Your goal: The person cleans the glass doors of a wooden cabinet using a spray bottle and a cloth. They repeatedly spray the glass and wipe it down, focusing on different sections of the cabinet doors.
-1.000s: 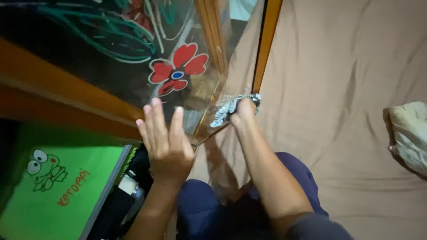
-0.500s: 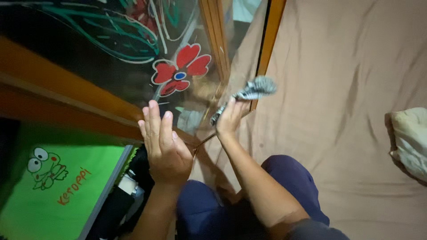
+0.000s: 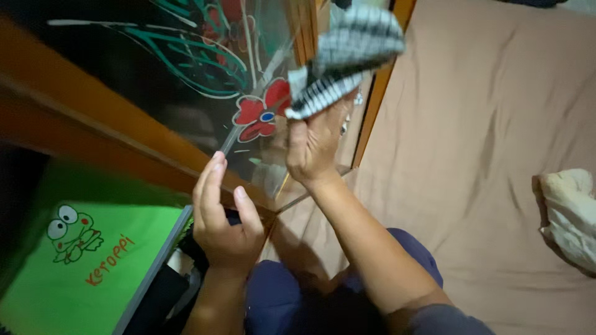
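My right hand (image 3: pixel 315 144) grips a black-and-white checked cloth (image 3: pixel 347 56), held up against a glass pane (image 3: pixel 205 124) painted with a red flower (image 3: pixel 264 111) and green swirls. My left hand (image 3: pixel 225 218) rests with fingers apart on the lower edge of the pane, by the orange wooden frame (image 3: pixel 112 136). Both forearms reach up from my lap, where I wear dark blue trousers (image 3: pixel 279 298).
A tan sheet (image 3: pixel 484 124) covers the bed on the right. A cream pillow (image 3: pixel 568 211) lies at its right edge. A green panel with a cartoon frog (image 3: pixel 74 232) sits lower left, beside dark items. An orange upright post (image 3: pixel 379 93) bounds the glass.
My right hand has lifted the cloth from the pane's lower corner up to the red flower. My left hand has slid slightly down and curled; the view tilted.
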